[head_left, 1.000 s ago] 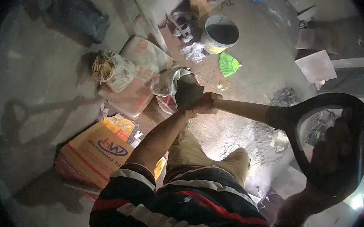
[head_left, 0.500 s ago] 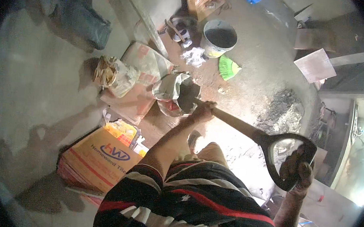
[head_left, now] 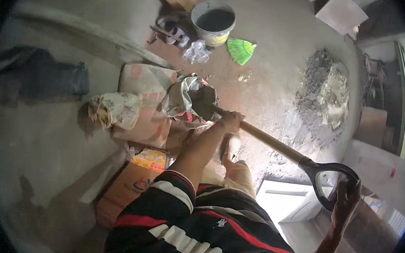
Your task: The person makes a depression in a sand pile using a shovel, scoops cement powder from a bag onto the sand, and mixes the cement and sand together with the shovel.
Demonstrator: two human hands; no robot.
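Shovel shaft (head_left: 275,143) in left hand (head_left: 232,122) — D-handle (head_left: 309,168) in right hand (head_left: 347,195).

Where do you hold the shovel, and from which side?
Probably two hands suit the shovel best. The right hand could take its black loop from the outer end, as the open middle leaves gripping room. The left hand could wrap the slim, straight shaft from the near side, since it slants toward the open sack.
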